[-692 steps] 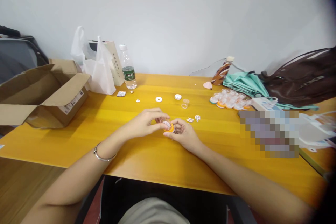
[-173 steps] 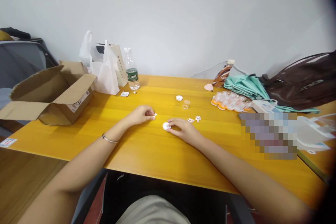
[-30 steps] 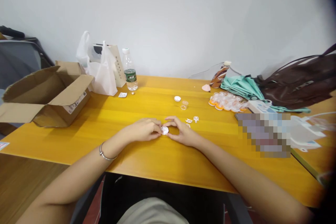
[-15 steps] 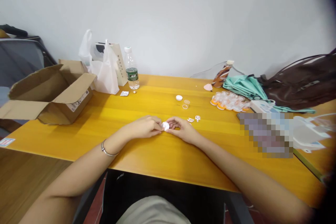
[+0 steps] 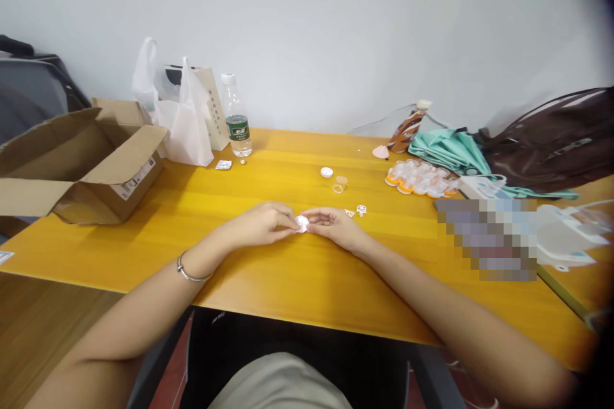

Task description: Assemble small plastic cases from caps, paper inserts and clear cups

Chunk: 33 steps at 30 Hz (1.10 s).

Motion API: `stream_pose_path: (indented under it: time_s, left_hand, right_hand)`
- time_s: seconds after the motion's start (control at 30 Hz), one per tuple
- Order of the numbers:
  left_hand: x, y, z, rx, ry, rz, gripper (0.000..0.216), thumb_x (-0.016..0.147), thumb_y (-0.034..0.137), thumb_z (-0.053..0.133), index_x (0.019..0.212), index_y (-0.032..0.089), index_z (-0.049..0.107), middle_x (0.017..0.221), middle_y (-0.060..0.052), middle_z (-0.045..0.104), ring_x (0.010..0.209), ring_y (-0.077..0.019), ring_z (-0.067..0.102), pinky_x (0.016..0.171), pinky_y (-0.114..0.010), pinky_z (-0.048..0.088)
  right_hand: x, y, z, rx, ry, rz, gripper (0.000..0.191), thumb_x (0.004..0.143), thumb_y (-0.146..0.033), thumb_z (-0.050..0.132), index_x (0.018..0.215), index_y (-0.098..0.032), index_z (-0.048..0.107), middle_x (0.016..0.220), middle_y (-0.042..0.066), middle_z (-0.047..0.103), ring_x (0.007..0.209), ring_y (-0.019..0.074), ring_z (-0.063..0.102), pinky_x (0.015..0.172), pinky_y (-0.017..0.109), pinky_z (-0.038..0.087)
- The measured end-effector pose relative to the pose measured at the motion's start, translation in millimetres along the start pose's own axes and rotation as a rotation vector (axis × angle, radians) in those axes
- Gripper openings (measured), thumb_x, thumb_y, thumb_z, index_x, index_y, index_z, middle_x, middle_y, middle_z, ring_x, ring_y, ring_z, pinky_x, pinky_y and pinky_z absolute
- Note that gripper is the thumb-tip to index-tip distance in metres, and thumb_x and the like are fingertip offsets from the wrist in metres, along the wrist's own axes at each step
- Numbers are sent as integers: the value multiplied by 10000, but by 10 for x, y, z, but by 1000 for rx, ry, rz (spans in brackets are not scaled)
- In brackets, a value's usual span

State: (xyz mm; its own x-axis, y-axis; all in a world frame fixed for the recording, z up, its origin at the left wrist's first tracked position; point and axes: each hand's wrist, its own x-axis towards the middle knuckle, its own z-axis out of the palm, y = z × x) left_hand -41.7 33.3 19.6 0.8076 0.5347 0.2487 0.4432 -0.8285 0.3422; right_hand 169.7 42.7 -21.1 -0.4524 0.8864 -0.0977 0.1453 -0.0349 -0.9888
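Note:
Between my two hands is a small round white disc (image 5: pixel 302 223), pinched at both edges just above the yellow table (image 5: pixel 268 281). My left hand (image 5: pixel 268 223) has its thumb and fingers closed on the disc's left edge. On the right edge, the fingertips of my right hand (image 5: pixel 333 227) are pressed together. Past my right hand lie small white cut-out pieces (image 5: pixel 361 210), one partly hidden by the hand. Farther back are a white round cap (image 5: pixel 327 172) and a small clear plastic cup (image 5: pixel 339 185).
At left stand an open cardboard box (image 5: pixel 110 185), a white plastic bag (image 5: pixel 185 134) and a water bottle (image 5: pixel 238 121), with crumpled foil (image 5: pixel 223 165) in front. At right are clear cups with orange rims (image 5: pixel 422 177), a brown drink bottle (image 5: pixel 410 128), teal fabric (image 5: pixel 448 150) and a dark bag (image 5: pixel 551 147).
The view has shifted slightly, moving the box and bottle left and up in the picture. Both hands keep their pinch on the disc, with the right fingers now straighter.

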Motion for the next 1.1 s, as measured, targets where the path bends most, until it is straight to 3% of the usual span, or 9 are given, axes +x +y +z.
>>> stream_pose_path:
  time_s: [0.13, 0.3, 0.47, 0.6, 0.83, 1.0, 1.1]
  left_hand:
    - [23, 30, 2, -107, 168, -201, 221, 841, 263, 490, 984, 180, 638, 873, -47, 653, 787, -126, 597, 730, -243, 451]
    - [73, -39, 171, -432, 122, -390, 251, 792, 296, 554, 979, 134, 598, 810, -48, 675, 687, -109, 615, 648, -218, 473]
    - [102, -26, 265, -526, 216, -454, 246, 784, 298, 562, 954, 121, 548, 753, -47, 669, 625, -105, 615, 589, -206, 470]
    - [89, 77, 210, -355, 229, -362, 169, 818, 285, 524, 924, 154, 538, 799, -28, 679, 690, -104, 630, 635, -198, 471]
    - [53, 95, 192, 242, 132, -117, 212, 893, 294, 417, 951, 191, 593, 869, -42, 660, 757, -134, 617, 687, -232, 443]
    - [66, 151, 200, 378, 22, -186, 199, 889, 249, 417, 874, 154, 590, 780, -49, 648, 646, -150, 606, 599, -251, 418]
    - [73, 183, 196, 418, 12, -187, 213, 885, 249, 415, 810, 135, 579, 736, -58, 633, 626, -153, 597, 622, -269, 414]
  right_hand:
    - [-24, -11, 7, 94, 8, 15, 305, 617, -215, 702, 914, -185, 640, 794, 5, 682, 712, 109, 634, 790, 294, 484]
    - [-74, -58, 59, 183, 18, 6, 306, 628, -265, 706, 911, -170, 637, 762, 14, 684, 672, 110, 637, 754, 303, 513]
    - [-100, -55, 145, 273, 72, 16, 343, 584, -249, 743, 891, -176, 607, 790, 3, 684, 710, 111, 648, 794, 309, 512]
    - [-105, -43, 172, 314, 83, 31, 363, 570, -248, 751, 873, -180, 564, 754, -16, 675, 672, 105, 648, 789, 312, 512]
    - [-108, -13, 174, 239, 122, -10, 374, 594, -272, 730, 827, -203, 445, 651, -54, 632, 618, 111, 639, 748, 327, 514]
    - [-99, 57, 211, 120, 106, -96, 366, 648, -305, 680, 861, -224, 393, 630, -67, 586, 606, 104, 614, 689, 306, 514]
    - [-106, 62, 220, 61, 90, -118, 360, 668, -312, 660, 872, -231, 376, 627, -68, 575, 608, 105, 606, 674, 298, 509]
